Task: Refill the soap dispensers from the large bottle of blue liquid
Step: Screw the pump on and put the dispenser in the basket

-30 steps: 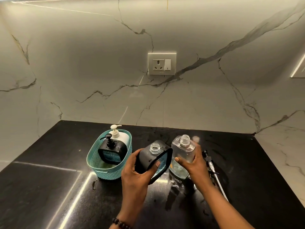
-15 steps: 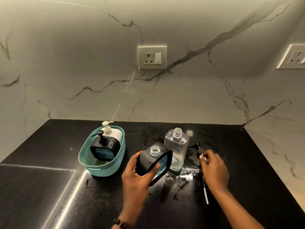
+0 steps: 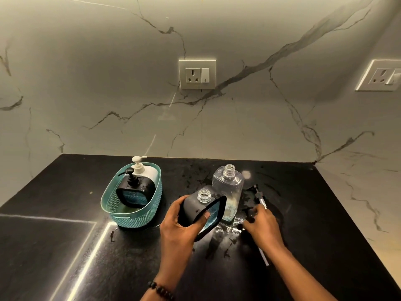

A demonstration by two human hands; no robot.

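My left hand point(image 3: 178, 227) grips a black square soap dispenser point(image 3: 204, 208), tilted, its clear threaded neck uncapped and blue liquid showing in its window. Behind it a clear uncapped bottle point(image 3: 227, 187) stands upright on the black counter with a little blue liquid at its bottom. My right hand point(image 3: 263, 227) rests on the counter to the right of the bottle, fingers closing on a black pump head with a white tube point(image 3: 259, 198) lying there. A second black dispenser point(image 3: 135, 193) and a white pump bottle point(image 3: 144, 170) stand in the teal basket point(image 3: 121, 216).
Liquid is spilled on the counter point(image 3: 325, 213) around the clear bottle's base. The marble wall behind carries a socket point(image 3: 197, 74), with another socket point(image 3: 382, 76) on the right wall. The counter's right edge meets a marble side surface.
My right hand let go of the clear bottle, which now stands on the counter, and moved right and down onto the pump head. My left hand kept holding the black dispenser.
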